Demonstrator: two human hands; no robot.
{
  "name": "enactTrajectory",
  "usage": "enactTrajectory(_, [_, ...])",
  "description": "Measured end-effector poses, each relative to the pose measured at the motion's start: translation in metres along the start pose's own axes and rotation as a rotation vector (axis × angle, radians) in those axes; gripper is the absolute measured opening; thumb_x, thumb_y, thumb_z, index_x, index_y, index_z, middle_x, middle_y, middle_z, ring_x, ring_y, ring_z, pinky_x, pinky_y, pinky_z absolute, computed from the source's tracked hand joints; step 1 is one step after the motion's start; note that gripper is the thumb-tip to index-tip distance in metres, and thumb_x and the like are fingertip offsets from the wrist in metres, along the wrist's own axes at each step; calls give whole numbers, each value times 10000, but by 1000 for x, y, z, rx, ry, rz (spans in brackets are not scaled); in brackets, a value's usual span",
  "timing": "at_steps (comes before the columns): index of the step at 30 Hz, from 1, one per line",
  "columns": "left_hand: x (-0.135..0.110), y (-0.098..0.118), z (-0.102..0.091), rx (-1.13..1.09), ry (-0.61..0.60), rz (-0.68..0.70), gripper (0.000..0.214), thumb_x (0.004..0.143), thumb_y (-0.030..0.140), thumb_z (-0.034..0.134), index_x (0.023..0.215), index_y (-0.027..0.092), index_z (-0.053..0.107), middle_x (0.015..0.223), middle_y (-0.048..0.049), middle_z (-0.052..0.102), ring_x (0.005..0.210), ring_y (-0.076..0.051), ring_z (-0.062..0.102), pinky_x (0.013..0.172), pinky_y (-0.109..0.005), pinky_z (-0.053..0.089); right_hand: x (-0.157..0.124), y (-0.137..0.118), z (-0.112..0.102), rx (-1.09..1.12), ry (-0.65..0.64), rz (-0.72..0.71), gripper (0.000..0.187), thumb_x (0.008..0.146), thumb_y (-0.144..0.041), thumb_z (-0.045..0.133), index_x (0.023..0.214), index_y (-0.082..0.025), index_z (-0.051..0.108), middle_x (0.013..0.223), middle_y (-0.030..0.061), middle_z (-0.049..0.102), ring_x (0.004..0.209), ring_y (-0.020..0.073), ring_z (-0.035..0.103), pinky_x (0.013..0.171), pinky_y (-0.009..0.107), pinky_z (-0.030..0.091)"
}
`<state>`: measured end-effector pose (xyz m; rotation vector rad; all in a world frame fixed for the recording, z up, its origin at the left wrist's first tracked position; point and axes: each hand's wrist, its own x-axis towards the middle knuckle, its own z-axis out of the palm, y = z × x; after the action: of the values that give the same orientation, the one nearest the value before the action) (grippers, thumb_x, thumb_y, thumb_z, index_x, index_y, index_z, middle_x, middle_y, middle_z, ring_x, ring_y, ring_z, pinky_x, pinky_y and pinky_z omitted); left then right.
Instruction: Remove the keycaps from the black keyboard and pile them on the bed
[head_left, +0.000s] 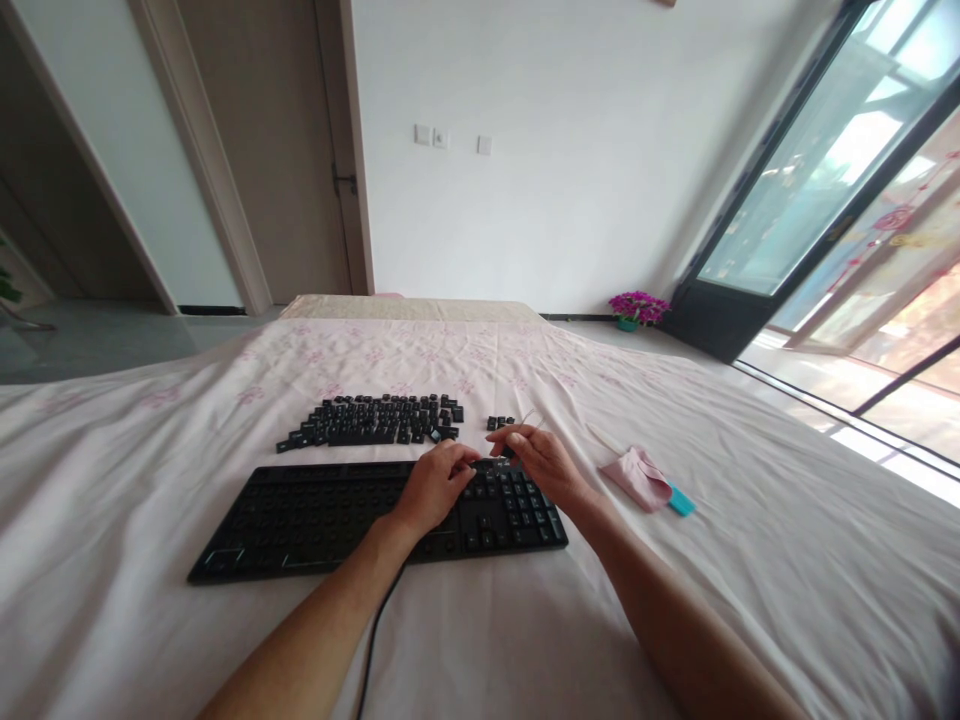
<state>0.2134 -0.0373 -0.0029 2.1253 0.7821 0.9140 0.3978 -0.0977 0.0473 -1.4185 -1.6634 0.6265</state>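
A black keyboard lies on the bedspread in front of me. Its left and middle parts are bare of keycaps, while keys still sit on its right end. My left hand is over the keyboard's upper middle, fingertips pinched together; whatever is between them is too small to tell. Close beside it, my right hand is closed, a small dark keycap at its thumb and fingertips. Thin pale wire shows just above that hand. Behind the keyboard, loose black keycaps lie in rows, and a small separate group sits to their right.
A pink cloth with a blue piece lies to the right. The keyboard's cable runs toward me between my forearms. The pale bedspread has folds. Beyond are a pot of magenta flowers and a glass door.
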Motion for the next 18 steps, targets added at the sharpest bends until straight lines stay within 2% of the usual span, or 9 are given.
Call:
enactTrajectory(4, [0,2,-1,11,-32,7,226,805,152,557,986,228,670,890,-12,616,797,-145,585,731,-258,454,-3,4,3,33,-66,-48,408,938,-415,411,797,-160,696,843,45,694,810,153,623,745,248,479])
enactTrajectory(10, [0,2,-1,45,-46,22,141,834,234,558,917,227,672,855,-7,606,790,-151,570,704,-249,426,-2,0,7,-3,-104,-130,379,946,-396,416,817,-177,698,822,28,692,811,155,630,806,263,472])
enactTrajectory(14, [1,-1,1,90,-35,6,202,860,354,533,799,198,646,775,0,588,706,-143,545,651,-244,406,0,-3,14,-139,-138,-166,376,956,-398,410,864,-205,719,819,26,692,819,161,618,819,273,462])
enactTrajectory(18, [1,-4,2,78,-38,4,178,845,318,548,755,188,628,782,-3,604,726,-144,555,685,-247,418,0,-4,21,-308,-159,-190,346,960,-381,422,885,-244,730,778,14,681,795,156,597,806,260,445])
